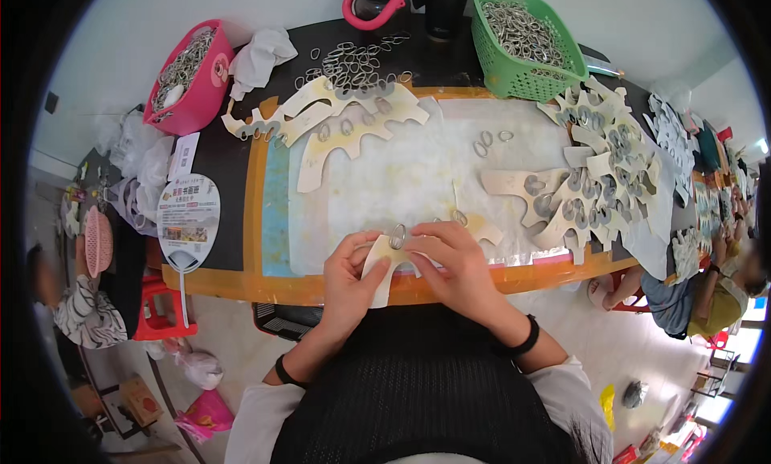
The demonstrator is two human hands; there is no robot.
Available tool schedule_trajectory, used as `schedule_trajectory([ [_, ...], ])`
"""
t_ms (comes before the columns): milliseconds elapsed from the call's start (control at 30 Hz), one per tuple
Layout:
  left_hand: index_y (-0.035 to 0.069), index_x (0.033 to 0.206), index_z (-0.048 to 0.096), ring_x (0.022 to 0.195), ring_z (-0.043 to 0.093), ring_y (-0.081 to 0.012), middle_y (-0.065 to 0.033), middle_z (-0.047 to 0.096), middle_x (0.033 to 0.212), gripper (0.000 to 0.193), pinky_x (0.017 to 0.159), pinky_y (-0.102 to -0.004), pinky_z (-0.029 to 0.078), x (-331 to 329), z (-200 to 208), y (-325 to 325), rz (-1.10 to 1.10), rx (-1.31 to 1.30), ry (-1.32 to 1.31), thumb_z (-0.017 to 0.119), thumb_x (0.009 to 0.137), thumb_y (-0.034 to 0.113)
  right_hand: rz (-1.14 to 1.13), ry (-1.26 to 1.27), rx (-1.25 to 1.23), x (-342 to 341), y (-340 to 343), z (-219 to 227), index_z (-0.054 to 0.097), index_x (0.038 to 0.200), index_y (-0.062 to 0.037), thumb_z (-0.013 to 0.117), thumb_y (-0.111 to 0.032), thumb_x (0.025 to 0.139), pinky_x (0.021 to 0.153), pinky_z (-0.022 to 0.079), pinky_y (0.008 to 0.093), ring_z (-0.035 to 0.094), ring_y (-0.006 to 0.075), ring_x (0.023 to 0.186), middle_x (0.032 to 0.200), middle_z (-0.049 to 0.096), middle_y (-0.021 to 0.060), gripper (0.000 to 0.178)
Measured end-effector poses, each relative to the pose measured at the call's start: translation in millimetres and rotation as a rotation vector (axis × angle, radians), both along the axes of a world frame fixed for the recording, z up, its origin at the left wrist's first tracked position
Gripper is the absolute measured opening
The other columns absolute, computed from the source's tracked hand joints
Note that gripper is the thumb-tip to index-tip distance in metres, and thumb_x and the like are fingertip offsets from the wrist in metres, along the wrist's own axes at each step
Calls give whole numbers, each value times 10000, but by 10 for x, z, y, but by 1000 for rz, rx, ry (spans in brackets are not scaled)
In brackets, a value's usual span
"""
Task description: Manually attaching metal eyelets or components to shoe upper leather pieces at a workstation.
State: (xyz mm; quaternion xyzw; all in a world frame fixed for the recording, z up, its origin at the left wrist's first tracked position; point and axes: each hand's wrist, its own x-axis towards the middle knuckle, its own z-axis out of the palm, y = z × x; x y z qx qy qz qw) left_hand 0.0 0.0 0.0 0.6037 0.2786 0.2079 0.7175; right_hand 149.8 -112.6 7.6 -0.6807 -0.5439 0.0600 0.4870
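At the table's front edge my left hand (351, 275) grips a cream, scallop-edged cut piece (382, 283), thumb on top. A silver oval ring (397, 236) stands at its upper part, between my two hands. My right hand (456, 265) is closed on the other side of the same piece, its fingers bent beside the ring. Part of the piece stretches behind the right hand, where another ring (459, 217) shows. Two loose rings (481, 148) and a third (505, 136) lie on the white sheet (377, 191) farther off.
Cream pieces with rings (594, 175) are heaped at right, more (345, 131) at back left. Loose rings (353, 63) lie behind them. A pink basket (217, 87) and a green basket (522, 79) hold rings. A paddle fan (189, 219) lies left. Other people sit at both sides.
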Motion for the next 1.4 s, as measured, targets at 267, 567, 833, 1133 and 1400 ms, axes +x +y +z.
schedule_trajectory([
  [267,22,1238,415,948,640,-122,-133,663,1093,382,803,-235,518,-39,-156,-387,122,-149,-91,562,901,-86,-8,133,-84,-62,0,-172,693,900,-27,714,-3,752,706,490,350,570,274,853,927,620,86,152],
  [567,30,1210,506,1055,600,-288,-112,633,1152,549,925,-379,451,-252,116,168,-39,1118,215,787,743,93,63,-138,-112,-264,282,-115,640,826,-71,694,-51,748,748,363,364,495,254,821,848,549,46,97],
  [833,109,1084,619,1150,534,-259,-45,656,1132,403,1087,-494,240,-61,3,256,-221,867,210,774,713,87,106,-286,-130,-231,121,-117,613,841,-55,648,-75,749,789,390,374,505,259,843,849,531,69,101],
  [1133,132,822,692,1143,534,-225,8,656,1144,116,1085,-522,211,34,-148,-23,-139,1059,122,760,729,120,218,-129,-110,61,-142,46,628,949,-33,634,2,686,767,435,375,532,290,841,901,573,94,266],
  [1400,140,783,691,1102,545,-221,43,670,1002,43,1073,-556,206,25,-186,-69,-98,1265,87,729,763,139,334,-291,-116,198,-101,-108,625,931,-34,632,-15,675,740,447,354,562,248,827,885,581,72,258],
])
